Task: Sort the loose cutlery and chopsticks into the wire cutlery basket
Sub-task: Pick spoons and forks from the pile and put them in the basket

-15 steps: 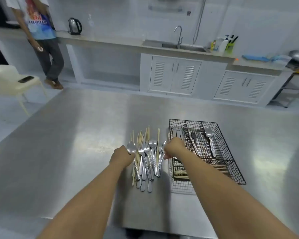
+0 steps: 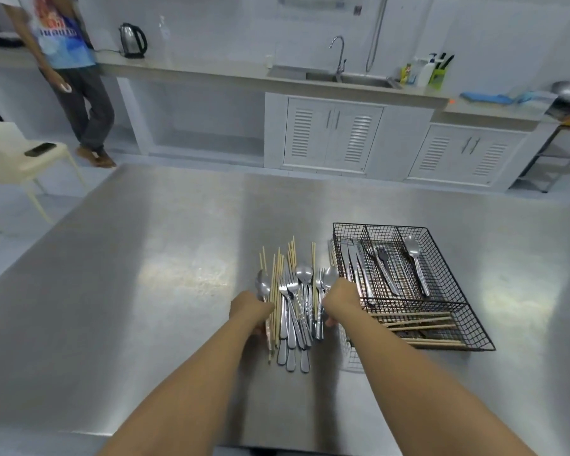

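Observation:
A loose pile of cutlery and chopsticks point(image 2: 293, 307) lies on the steel table point(image 2: 145, 274), with spoons, forks and wooden chopsticks mixed together. My left hand point(image 2: 250, 309) is against the pile's left edge, fingers curled onto the chopsticks there. My right hand point(image 2: 341, 299) is against the right edge, with fingers and thumb around a fork and spoon handle. The black wire cutlery basket point(image 2: 454, 291) stands just right of the pile. It holds knives point(image 2: 356, 261), a fork point(image 2: 384, 264), a spoon point(image 2: 415, 258) and, in its front compartment, chopsticks point(image 2: 422, 327).
Another person point(image 2: 69, 77) stands at the far left by the counter. A cream chair point(image 2: 20, 156) with a phone on it is left of the table. A counter with a sink point(image 2: 336, 75) and a kettle point(image 2: 132, 41) runs along the back wall.
Both hands have slid a little nearer along the sides of the pile. The pile and the basket have not moved.

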The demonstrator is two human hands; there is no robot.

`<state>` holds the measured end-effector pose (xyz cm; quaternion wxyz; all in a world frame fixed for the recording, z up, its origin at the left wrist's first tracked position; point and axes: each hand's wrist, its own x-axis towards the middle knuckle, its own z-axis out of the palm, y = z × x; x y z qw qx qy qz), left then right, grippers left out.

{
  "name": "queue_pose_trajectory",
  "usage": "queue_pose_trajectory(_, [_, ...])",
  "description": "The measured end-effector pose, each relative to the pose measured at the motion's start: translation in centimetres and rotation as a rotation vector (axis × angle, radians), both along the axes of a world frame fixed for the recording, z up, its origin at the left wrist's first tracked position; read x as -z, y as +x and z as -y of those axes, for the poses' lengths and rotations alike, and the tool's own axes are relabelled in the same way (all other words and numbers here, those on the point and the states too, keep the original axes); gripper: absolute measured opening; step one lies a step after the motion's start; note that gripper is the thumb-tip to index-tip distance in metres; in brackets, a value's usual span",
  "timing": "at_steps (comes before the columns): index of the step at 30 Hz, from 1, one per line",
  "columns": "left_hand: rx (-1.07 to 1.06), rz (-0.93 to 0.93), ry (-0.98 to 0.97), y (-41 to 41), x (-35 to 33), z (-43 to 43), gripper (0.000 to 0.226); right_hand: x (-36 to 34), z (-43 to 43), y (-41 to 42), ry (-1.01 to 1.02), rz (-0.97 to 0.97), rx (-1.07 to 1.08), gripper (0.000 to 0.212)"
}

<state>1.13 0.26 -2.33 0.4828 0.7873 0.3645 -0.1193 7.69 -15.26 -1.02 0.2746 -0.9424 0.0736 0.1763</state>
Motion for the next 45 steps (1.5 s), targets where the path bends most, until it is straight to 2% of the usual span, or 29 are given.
queue_pose_trajectory(3, [-0.077, 0.043, -0.049, 0.2, 0.3, -0.4, 0.02, 0.4, -0.7, 0.2, 0.0, 0.052, 0.042, 0.031])
queue_pose_trajectory(6, [-0.186, 0.109, -0.143, 0.3, 0.2, -0.8, 0.011, 0.7, -1.1, 0.5, -0.035, 0.16, 0.017, 0.034])
queue_pose_trajectory(11, [-0.264, 0.212, -0.165, 1.1, 0.0, -1.0, 0.015, 0.6, -1.9, 0.8, -0.058, 0.154, 0.055, 0.041])
queue_pose_trajectory(13, [-0.227, 0.22, -0.225, 1.3, -0.2, -0.6, 0.02, 0.7, -2.1, 0.9, -0.066, 0.146, 0.058, 0.04])
queue_pose_trajectory(16, [-0.131, 0.201, -0.288, 1.8, -0.3, 0.3, 0.015, 0.9, -2.1, 1.1, -0.079, 0.134, 0.06, 0.041])
queue_pose_trajectory(20, [-0.007, 0.187, -0.247, 2.7, -0.2, 1.8, 0.012, 0.9, -2.1, 1.4, -0.109, 0.089, 0.044, 0.05])
queue_pose_trajectory(21, [0.012, 0.19, -0.229, 2.9, -0.1, 2.2, 0.01, 0.9, -2.0, 1.5, -0.099, 0.063, 0.043, 0.046])
queue_pose_trajectory(24, [0.04, 0.214, -0.184, 3.7, 0.6, 3.0, 0.014, 0.4, -1.6, 1.4, -0.053, -0.024, 0.086, 0.006])
queue_pose_trajectory(27, [0.038, 0.253, -0.105, 4.8, 1.0, 3.6, 0.014, -0.1, -0.7, 1.9, 0.013, -0.008, 0.119, 0.03])
queue_pose_trajectory(28, [0.045, 0.264, -0.076, 5.2, 1.0, 3.8, 0.019, -0.4, -0.3, 2.0, 0.044, -0.015, 0.136, 0.032])
queue_pose_trajectory(32, [0.113, 0.255, 0.057, 6.4, 0.3, 5.0, 0.031, -1.2, 1.8, 2.4, 0.26, -0.084, 0.239, 0.005])
queue_pose_trajectory(38, [0.137, 0.181, 0.234, 7.9, 0.3, 6.7, 0.037, -2.2, 5.6, 2.0, 0.572, -0.164, 0.257, 0.006])
queue_pose_trajectory(42, [0.116, 0.093, 0.231, 8.5, 0.1, 7.2, 0.024, -2.2, 8.0, 2.1, 0.65, -0.184, 0.253, 0.003])
queue_pose_trajectory(45, [0.04, 0.044, 0.155, 8.9, 0.0, 7.5, 0.026, -2.4, 9.7, 2.7, 0.661, -0.187, 0.236, 0.002])
